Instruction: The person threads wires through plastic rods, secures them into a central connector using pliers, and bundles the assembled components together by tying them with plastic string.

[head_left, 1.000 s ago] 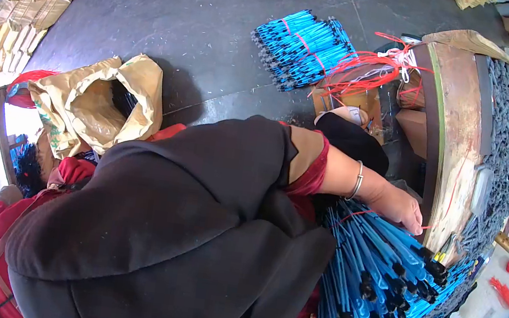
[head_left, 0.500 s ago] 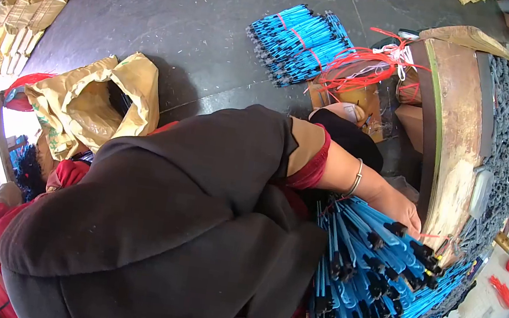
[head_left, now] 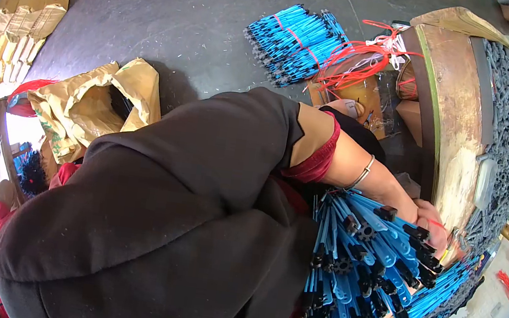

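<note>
Head view: left hand (head_left: pixel 412 209) closed around loose blue rods (head_left: pixel 370 258) beside wooden table (head_left: pixel 447 113), untied; tied bundle (head_left: pixel 296 39) lies finished on floor beyond table; right hand unseen.

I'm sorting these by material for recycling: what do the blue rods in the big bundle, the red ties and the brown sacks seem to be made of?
Blue rods: probably moulded plastic, smooth and slightly glossy, with matt black end pieces that look plastic too.
Red ties: thin, limp, bright strands, likely plastic twine.
Brown sacks: look like kraft paper, matt and creased, with stiff folds.
The left hand rests on the rods.
</note>
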`<state>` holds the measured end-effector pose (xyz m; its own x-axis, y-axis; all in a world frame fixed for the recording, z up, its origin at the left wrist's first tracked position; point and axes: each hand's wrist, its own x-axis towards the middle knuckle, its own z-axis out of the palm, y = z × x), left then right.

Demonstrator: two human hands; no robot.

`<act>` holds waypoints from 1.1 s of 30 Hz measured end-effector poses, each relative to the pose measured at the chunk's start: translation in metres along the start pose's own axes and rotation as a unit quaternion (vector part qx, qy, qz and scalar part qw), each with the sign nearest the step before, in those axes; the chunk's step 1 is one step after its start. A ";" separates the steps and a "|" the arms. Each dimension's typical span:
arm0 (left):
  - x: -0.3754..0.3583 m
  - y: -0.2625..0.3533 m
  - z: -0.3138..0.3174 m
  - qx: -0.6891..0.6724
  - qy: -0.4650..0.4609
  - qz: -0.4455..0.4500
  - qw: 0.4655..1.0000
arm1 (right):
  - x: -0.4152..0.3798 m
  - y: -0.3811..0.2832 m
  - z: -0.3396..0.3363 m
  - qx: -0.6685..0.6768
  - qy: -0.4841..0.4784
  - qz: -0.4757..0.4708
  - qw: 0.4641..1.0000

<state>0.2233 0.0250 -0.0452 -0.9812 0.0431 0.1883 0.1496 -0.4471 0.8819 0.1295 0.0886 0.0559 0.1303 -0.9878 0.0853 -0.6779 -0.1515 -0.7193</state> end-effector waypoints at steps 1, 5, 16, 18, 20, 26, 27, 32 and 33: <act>0.004 -0.006 -0.002 -0.003 -0.018 -0.009 1.000 | -0.004 0.004 0.000 0.024 0.000 0.039 0.999; -0.018 0.025 0.009 0.056 0.105 -0.069 0.990 | -0.033 0.043 -0.009 0.133 0.081 0.222 0.963; 0.003 0.011 -0.006 0.259 -0.018 0.111 0.959 | -0.097 0.025 -0.012 0.115 0.104 0.216 0.964; 0.003 0.019 -0.006 0.365 -0.038 0.181 0.913 | -0.101 0.027 -0.004 0.174 0.141 0.226 0.948; 0.002 0.021 -0.007 0.447 -0.050 0.201 0.871 | -0.103 0.029 0.004 0.242 0.176 0.242 0.923; -0.014 0.055 0.007 0.483 -0.025 0.145 0.863 | -0.094 0.036 0.029 0.485 0.257 0.304 0.779; -0.016 0.059 0.012 0.511 0.011 0.081 0.856 | -0.091 0.039 0.032 0.523 0.267 0.313 0.747; -0.028 0.045 -0.003 0.602 0.144 0.077 0.781 | -0.118 0.057 0.042 0.692 0.333 0.198 0.609; -0.030 0.040 0.004 0.550 0.207 0.134 0.798 | -0.125 0.057 0.037 0.751 0.306 0.055 0.582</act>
<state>0.2593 0.0091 -0.0134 -0.8181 -0.3240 0.4751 0.1535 0.6732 0.7234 0.1016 0.2050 -0.0214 -0.4486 -0.8858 -0.1190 0.8002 -0.3388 -0.4949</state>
